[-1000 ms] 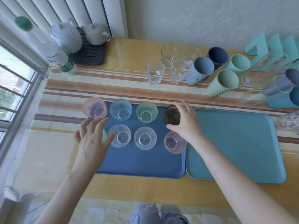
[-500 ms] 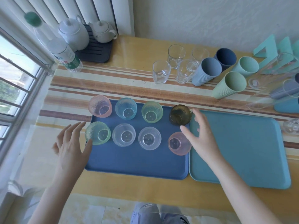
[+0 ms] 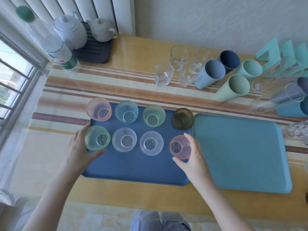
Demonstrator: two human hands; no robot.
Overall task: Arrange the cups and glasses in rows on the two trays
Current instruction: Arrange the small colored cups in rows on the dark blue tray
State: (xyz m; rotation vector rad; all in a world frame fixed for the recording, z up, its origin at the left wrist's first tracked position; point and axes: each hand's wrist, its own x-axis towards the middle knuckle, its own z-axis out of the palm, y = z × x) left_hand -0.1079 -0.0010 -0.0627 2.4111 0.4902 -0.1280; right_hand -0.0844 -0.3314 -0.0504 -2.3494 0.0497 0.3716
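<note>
1. Step in hand, likely: squaring the front row on the blue tray (image 3: 133, 165).
2. Left grip (image 3: 78, 147) curls round the green cup (image 3: 97, 138) at the row's left end; right grip (image 3: 193, 157) seems curled round the pink cup (image 3: 180, 146) at the right end.
3. Next: ribbed cups (image 3: 211, 74) go to the teal tray (image 3: 233, 147).

No legible text: one blurred bottle label is the only print

The plastic bottle (image 3: 55, 47) at the window side of the table (image 3: 136, 54) wears a green-and-white label (image 3: 65, 62) with a red patch holding small white characters. They are too blurred to read, and so is the finer print around them.
</note>
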